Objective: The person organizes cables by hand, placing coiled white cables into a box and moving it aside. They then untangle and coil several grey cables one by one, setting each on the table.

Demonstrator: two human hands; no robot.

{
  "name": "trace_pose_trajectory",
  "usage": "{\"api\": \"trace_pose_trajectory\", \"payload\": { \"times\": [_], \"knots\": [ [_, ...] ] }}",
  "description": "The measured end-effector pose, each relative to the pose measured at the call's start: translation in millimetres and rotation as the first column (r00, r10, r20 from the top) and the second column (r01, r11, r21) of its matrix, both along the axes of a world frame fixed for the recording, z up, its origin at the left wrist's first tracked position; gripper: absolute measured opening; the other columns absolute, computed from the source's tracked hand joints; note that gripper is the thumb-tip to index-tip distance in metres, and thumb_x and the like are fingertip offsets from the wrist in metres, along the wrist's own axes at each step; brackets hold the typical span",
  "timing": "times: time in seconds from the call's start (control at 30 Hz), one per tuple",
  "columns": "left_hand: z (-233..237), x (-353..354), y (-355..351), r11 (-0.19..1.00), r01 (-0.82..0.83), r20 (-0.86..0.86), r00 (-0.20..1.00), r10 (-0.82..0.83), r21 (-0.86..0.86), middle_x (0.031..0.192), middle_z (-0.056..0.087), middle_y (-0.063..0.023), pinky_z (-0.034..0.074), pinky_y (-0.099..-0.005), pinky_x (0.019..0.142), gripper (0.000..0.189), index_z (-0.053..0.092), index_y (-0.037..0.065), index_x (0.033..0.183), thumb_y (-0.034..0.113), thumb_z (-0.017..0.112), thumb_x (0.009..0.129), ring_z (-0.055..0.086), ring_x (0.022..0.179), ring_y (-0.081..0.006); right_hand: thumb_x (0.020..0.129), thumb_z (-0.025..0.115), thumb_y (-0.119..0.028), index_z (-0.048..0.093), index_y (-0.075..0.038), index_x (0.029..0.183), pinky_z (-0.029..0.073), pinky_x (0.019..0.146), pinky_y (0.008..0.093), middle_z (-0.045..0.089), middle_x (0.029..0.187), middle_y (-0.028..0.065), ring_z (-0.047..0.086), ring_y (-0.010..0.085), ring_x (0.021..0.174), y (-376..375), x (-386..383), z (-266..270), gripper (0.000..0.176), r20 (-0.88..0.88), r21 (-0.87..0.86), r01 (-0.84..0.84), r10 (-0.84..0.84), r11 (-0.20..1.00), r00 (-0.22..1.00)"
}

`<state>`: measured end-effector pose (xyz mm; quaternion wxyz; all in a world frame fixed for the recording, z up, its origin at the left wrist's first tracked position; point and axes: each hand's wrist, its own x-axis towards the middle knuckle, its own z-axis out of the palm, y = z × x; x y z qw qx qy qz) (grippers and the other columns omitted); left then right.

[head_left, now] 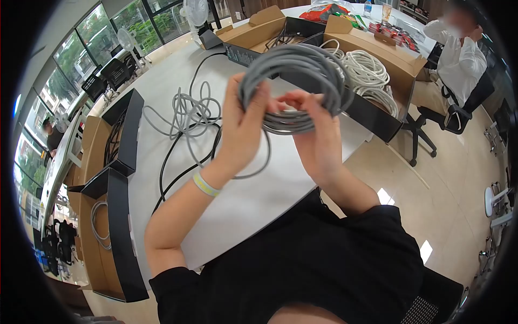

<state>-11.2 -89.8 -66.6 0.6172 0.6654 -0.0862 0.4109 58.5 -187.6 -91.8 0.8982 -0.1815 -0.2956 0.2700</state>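
Both my hands hold up a thick coil of grey cable (286,65) above the white table (237,202). My left hand (245,119) is wrapped around the coil's left side, thumb on the near face. On the right side, my right hand (318,129) grips the lower turns, its fingers partly hidden and slightly blurred. A loose length of grey cable hangs below the coil and runs left to a loose tangle of grey cable (186,116) on the table. Beneath that tangle, a black cable (170,156) curves across the tabletop.
An open box (396,116) with coiled white cables (367,70) stands at the far right. Another box (232,38) with dark cables is behind the coil. Two open boxes (137,259) (141,108) line the left edge. A seated person (458,65) is at right.
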Motion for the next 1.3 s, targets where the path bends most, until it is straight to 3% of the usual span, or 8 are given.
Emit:
{"api": "trace_pose_trajectory", "payload": {
  "times": [0.17, 0.23, 0.53, 0.73, 0.97, 1.1, 1.13, 1.3],
  "knots": [
    [30, -15, 16, 0.957, -0.235, -0.038, 0.969, 0.244, 0.172, 0.074, 0.053, -0.0055, 0.05, -0.0282, 0.058, 0.018, 0.04, 0.0, 0.099, 0.01, 0.05, 0.087, 0.054, 0.061, -0.0104, 0.072, 0.069, -0.006, 0.05, 0.0, 0.112, 0.041, 0.084, 0.0287, 0.053, 0.108, 0.0094, 0.051, 0.0123, 0.096, 1, 26, 0, 0.045, 0.419, -0.273, 0.138, -0.011, 0.952, 0.908],
    [41, -24, 18, 0.731, -0.341, -0.115, 0.861, 0.495, 0.591, 0.07, 0.056, -0.0104, 0.047, -0.0301, 0.055, 0.024, 0.039, 0.0, 0.099, 0.006, 0.054, 0.082, 0.057, 0.059, -0.0173, 0.066, 0.074, -0.005, 0.045, 0.003, 0.117, 0.042, 0.083, 0.0285, 0.051, 0.112, 0.0105, 0.052, 0.0135, 0.097, 4, 31, 3, 0.059, 0.478, -0.072, 0.215, -0.155, 0.974, 0.865],
    [46, -35, 2, 0.34, -0.117, -0.062, 0.879, 0.472, 0.933, 0.072, 0.057, -0.016, 0.044, -0.0334, 0.056, 0.038, 0.041, 0.004, 0.101, 0.001, 0.058, 0.067, 0.058, 0.063, -0.0319, 0.067, 0.066, 0.0, 0.057, 0.002, 0.086, 0.043, 0.057, 0.0205, 0.059, 0.067, 0.0044, 0.054, 0.0064, 0.062, -14, 42, 6, 0.021, 0.701, -0.334, 0.188, 0.11, 0.923, 0.705],
    [45, -24, -4, 0.583, -0.386, 0.196, 0.911, 0.363, 0.715, 0.075, 0.059, -0.0079, 0.048, -0.0258, 0.061, 0.055, 0.046, 0.006, 0.112, 0.019, 0.072, 0.066, 0.061, 0.068, -0.0208, 0.085, 0.048, -0.02, 0.049, -0.005, 0.075, 0.044, 0.056, 0.03, 0.039, 0.051, -0.0016, 0.037, 0.0091, 0.042, -16, 24, -6, 0.017, 0.085, -0.045, -0.184, 0.187, 0.982, 0.979],
    [21, -14, -10, 0.531, -0.221, -0.066, 0.881, 0.468, 0.818, 0.084, 0.061, -0.0088, 0.048, -0.0324, 0.06, 0.085, 0.035, -0.002, 0.12, 0.047, 0.073, 0.061, 0.061, 0.071, -0.0247, 0.092, 0.041, -0.022, 0.031, -0.013, 0.063, 0.039, 0.083, 0.0286, 0.023, 0.052, -0.0039, 0.029, 0.0055, 0.046, -27, 41, 15, 0.032, 0.017, 0.492, -0.587, 0.667, 0.643, 0.745],
    [-1, -4, -9, 0.658, -0.446, 0.373, 0.891, 0.26, 0.607, 0.081, 0.058, -0.0088, 0.046, -0.0295, 0.062, 0.058, 0.045, -0.001, 0.109, 0.032, 0.071, 0.069, 0.059, 0.07, -0.0226, 0.092, 0.04, -0.036, 0.052, -0.006, 0.093, 0.034, 0.097, 0.0357, 0.056, 0.09, 0.0019, 0.054, 0.0115, 0.084, -19, -7, 17, 0.032, -0.217, -0.022, -0.082, 0.075, 0.996, 0.973],
    [-1, -5, -12, 0.722, -0.445, 0.402, 0.881, 0.248, 0.53, 0.08, 0.057, -0.0086, 0.045, -0.028, 0.062, 0.048, 0.047, -0.001, 0.105, 0.026, 0.069, 0.072, 0.058, 0.07, -0.0212, 0.09, 0.039, -0.041, 0.048, -0.007, 0.113, 0.036, 0.094, 0.0346, 0.051, 0.114, 0.0044, 0.049, 0.016, 0.105, -13, -6, -2, 0.042, 0.103, 0.169, -0.426, 0.414, 0.889, 0.904],
    [14, -17, -22, 0.851, -0.121, 0.229, 0.973, 0.001, 0.511, 0.076, 0.054, -0.0045, 0.043, -0.0225, 0.056, 0.03, 0.047, 0.002, 0.095, 0.018, 0.064, 0.077, 0.055, 0.061, -0.0139, 0.09, 0.038, -0.045, 0.045, -0.012, 0.117, 0.032, 0.098, 0.032, 0.049, 0.116, 0.002, 0.044, 0.014, 0.11, -14, -21, -26, 0.043, -0.004, 0.072, -0.493, 0.494, 0.867, 0.869]
  ]
}}
